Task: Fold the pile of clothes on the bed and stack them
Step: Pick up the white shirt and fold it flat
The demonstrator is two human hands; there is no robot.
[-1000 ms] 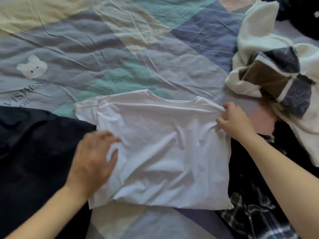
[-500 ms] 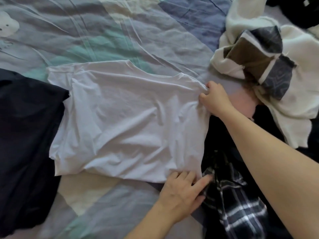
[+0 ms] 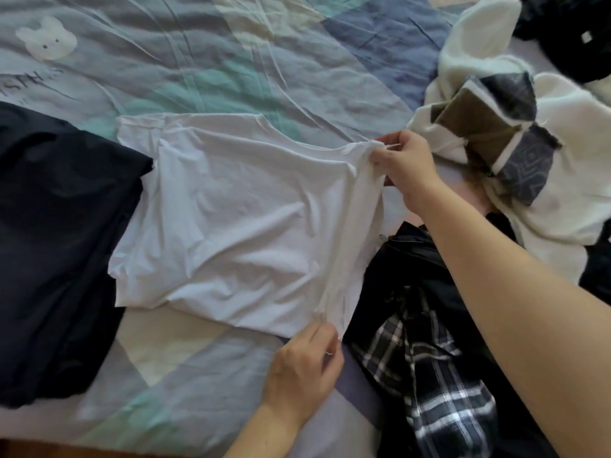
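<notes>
Both hands [image 3: 305, 361] [image 3: 405, 163] pinch the white T-shirt's [image 3: 231, 219] right edge, between dark garment [image 3: 56, 246] and plaid shirt [image 3: 439, 385].

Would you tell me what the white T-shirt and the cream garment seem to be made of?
White T-shirt: probably thin cotton jersey, matte; it drapes in fine soft creases. Cream garment: likely fleece or plush; thick, fuzzy surface.

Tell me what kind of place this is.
Most likely a bedroom: the clothes lie on a bed with a patchwork bedspread bearing a bear print, and loose garments like the white shirt and plaid shirt are scattered over it.
</notes>
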